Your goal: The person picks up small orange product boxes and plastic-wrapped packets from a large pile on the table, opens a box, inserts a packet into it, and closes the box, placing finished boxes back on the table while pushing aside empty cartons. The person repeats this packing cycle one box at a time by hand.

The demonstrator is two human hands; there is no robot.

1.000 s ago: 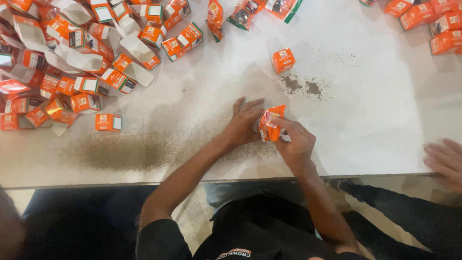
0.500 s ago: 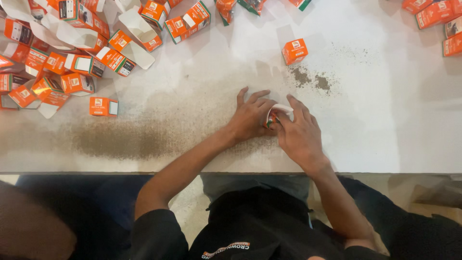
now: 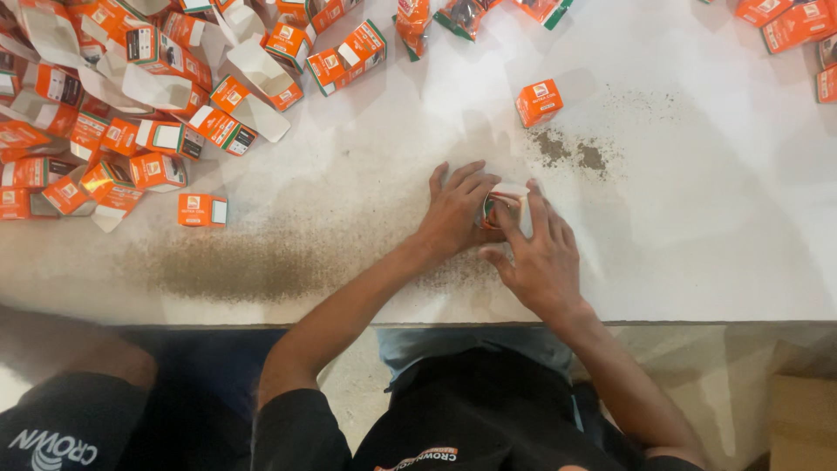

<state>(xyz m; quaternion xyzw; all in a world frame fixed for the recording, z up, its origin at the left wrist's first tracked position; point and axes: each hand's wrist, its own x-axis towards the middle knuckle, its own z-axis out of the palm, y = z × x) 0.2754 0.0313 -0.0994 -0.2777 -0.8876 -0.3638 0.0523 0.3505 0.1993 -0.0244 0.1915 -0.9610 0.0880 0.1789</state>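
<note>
A small orange and white carton [image 3: 503,206] rests on the white table [image 3: 697,218], pressed between both my hands. My left hand [image 3: 455,209] covers its left side with fingers spread. Fingers of my right hand [image 3: 539,255] curl over its right side and top. Most of the carton is hidden under my fingers. One closed orange carton [image 3: 539,102] stands alone beyond my hands. Another closed carton [image 3: 202,210] lies to the left.
A big heap of orange cartons and flat white blanks [image 3: 131,96] fills the far left. More cartons [image 3: 789,26] lie at the far right, packets [image 3: 462,13] at the top. Dark powder [image 3: 571,153] and a brown dusty smear [image 3: 261,262] mark the table. Another person's arm [image 3: 61,349] is at lower left.
My hands have pushed the carton down from a raised, turned hold onto the table and closed over it. The view has shifted a little.
</note>
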